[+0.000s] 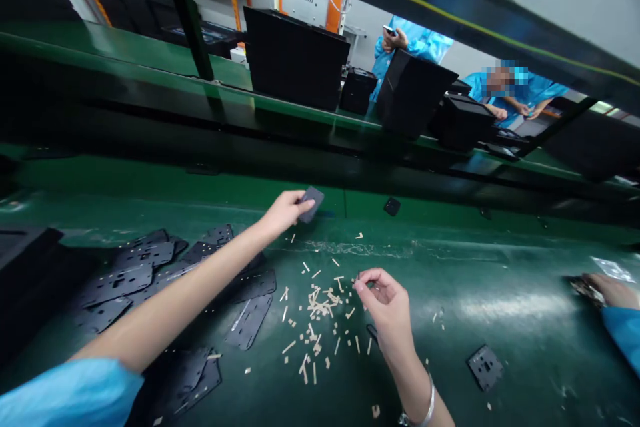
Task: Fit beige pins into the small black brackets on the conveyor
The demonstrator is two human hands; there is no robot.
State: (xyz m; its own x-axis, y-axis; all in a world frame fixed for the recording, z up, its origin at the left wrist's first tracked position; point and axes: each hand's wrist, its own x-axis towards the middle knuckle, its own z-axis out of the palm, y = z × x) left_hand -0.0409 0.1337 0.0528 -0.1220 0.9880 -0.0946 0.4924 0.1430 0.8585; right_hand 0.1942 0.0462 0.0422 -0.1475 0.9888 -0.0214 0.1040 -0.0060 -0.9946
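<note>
My left hand [285, 210] reaches far forward over the green belt [500, 280] and is closed on a small dark flat plate [312, 203], held at the belt's far side. Nearer to me, my right hand [383, 303] hovers beside a scatter of small beige paper strips [320, 310], thumb and forefinger pinched together on something too small to name. A metal bracelet sits on that wrist. Several black perforated plates [130, 277] lie under and left of my left forearm.
A small dark plate [391, 206] lies further along the belt, another [485, 367] at the near right. A co-worker's hand [607, 290] in a blue sleeve rests at the right edge. Black boxes [295, 57] stand on the raised shelf; two people in blue stand behind.
</note>
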